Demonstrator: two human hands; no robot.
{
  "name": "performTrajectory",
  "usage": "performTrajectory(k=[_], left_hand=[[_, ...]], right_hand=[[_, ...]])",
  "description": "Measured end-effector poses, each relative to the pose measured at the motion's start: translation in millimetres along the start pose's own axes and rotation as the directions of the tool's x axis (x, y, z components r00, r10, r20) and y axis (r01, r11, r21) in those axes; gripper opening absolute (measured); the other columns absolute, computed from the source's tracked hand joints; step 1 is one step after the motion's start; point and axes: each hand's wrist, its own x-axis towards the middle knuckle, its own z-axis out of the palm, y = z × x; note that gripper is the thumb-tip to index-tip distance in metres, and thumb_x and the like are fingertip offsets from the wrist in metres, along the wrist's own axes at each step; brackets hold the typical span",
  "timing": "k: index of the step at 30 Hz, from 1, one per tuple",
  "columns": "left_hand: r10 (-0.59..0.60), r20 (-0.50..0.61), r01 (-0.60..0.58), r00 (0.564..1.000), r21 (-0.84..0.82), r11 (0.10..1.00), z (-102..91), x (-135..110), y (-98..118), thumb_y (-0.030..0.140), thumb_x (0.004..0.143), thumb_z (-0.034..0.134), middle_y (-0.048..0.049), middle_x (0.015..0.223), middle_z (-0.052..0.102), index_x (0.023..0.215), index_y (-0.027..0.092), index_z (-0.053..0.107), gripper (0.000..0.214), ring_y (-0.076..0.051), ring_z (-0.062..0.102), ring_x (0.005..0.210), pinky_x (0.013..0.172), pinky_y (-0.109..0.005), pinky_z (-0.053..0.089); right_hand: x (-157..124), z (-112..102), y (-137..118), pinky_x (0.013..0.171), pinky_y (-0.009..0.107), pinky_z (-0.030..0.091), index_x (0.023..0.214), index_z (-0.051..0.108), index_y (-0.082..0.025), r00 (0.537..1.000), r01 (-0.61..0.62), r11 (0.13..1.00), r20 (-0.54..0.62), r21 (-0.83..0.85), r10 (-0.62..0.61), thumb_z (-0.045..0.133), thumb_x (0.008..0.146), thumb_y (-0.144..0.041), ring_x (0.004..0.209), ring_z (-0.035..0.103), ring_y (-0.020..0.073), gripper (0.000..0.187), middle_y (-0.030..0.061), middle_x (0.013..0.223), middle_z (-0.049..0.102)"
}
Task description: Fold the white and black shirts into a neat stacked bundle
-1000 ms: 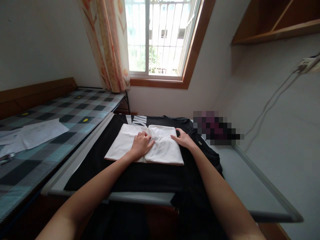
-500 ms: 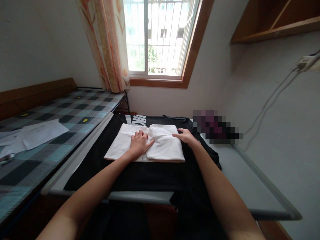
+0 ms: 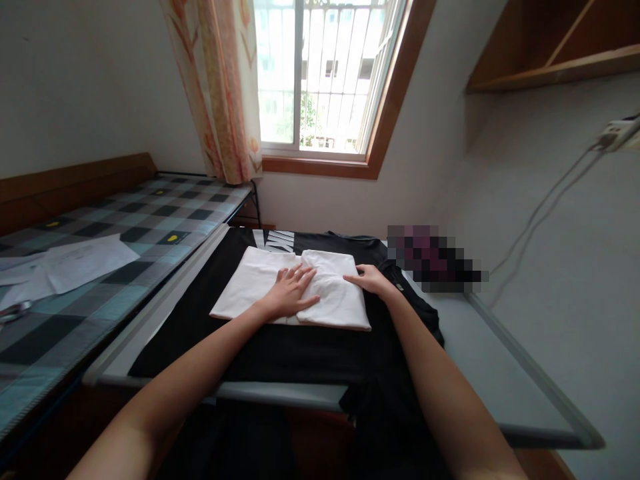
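Observation:
A folded white garment point(image 3: 337, 307), perhaps a shirt, lies on a black T-shirt point(image 3: 295, 350) that is spread out and has white lettering at its far edge. Its right part is a thicker folded panel; the left part lies flatter. My left hand point(image 3: 290, 291) rests palm down near the middle of the white cloth, fingers spread, with its fingertips and thumb on the folded panel. At that panel's right edge, my right hand point(image 3: 371, 279) pinches the cloth, thumb on top. The fingers below the edge are partly hidden.
The clothes lie on a light table point(image 3: 500, 373) with a grey rim. To the left stands a bed point(image 3: 120, 220) with a checked mattress and papers point(image 3: 85, 267). A blurred purple-black item point(image 3: 433, 260) sits at the back right. A shelf point(image 3: 560, 67) hangs above.
My left hand has spread its fingers and slid slightly right onto the folded panel. My right hand stays at the panel's right edge. The view has shifted slightly.

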Motion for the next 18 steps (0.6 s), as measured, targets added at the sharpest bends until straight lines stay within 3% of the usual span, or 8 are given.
performTrajectory(k=[3,8,11,15,18], left_hand=[[0.023,0.015,-0.023,1.000,0.034,0.999,0.9,-1.9,0.7,0.067,0.085,0.044,-0.0139,0.150,0.035,0.145,0.020,0.033,0.076,-0.032,0.017,0.143,0.114,-0.052,0.011],[0.018,0.011,-0.019,1.000,0.068,0.997,0.5,-3.2,5.2,0.069,0.084,0.042,-0.0186,0.148,0.036,0.143,0.015,0.036,0.080,-0.033,0.018,0.143,0.115,-0.054,0.006],[0.011,0.021,-0.012,1.000,0.061,0.998,0.5,-3.0,7.0,0.070,0.084,0.042,-0.0207,0.149,0.035,0.143,0.012,0.036,0.083,-0.034,0.018,0.143,0.115,-0.055,0.006],[-0.012,0.019,0.011,1.000,0.019,1.000,-0.9,-1.8,3.3,0.071,0.083,0.042,-0.0185,0.149,0.036,0.144,0.015,0.035,0.083,-0.034,0.021,0.142,0.114,-0.055,0.011],[-0.065,-0.026,0.064,0.998,-0.031,0.997,-3.2,-1.0,-3.5,0.068,0.087,0.038,-0.0139,0.147,0.040,0.143,0.021,0.037,0.073,-0.031,0.029,0.139,0.114,-0.051,0.019]], right_hand=[[0.1,-0.8,0.8,0.060,0.024,0.050,0.094,0.071,-0.009,0.999,-0.025,0.994,0.044,0.104,0.020,0.074,0.075,-0.034,0.080,0.068,0.0228,0.031,0.0113,0.094,0.074],[1.1,-1.3,1.4,0.071,0.028,0.052,0.099,0.071,-0.011,0.998,0.045,0.998,0.051,-0.034,-0.044,0.072,0.076,-0.041,0.090,0.067,0.0266,0.038,0.0122,0.102,0.073],[-1.4,-3.1,-0.4,0.078,0.031,0.052,0.106,0.069,-0.013,0.994,0.082,0.997,0.077,-0.011,-0.081,0.073,0.075,-0.041,0.095,0.066,0.0270,0.042,0.0121,0.110,0.070],[-4.4,-7.1,-3.5,0.075,0.030,0.054,0.104,0.069,-0.015,0.990,0.029,0.967,0.129,0.253,-0.063,0.074,0.075,-0.040,0.091,0.066,0.0237,0.038,0.0110,0.109,0.070],[-4.3,-9.1,-6.3,0.066,0.028,0.055,0.098,0.068,-0.014,0.975,-0.134,0.849,0.221,0.511,0.021,0.069,0.080,-0.043,0.077,0.067,0.0194,0.035,0.0120,0.101,0.071]])
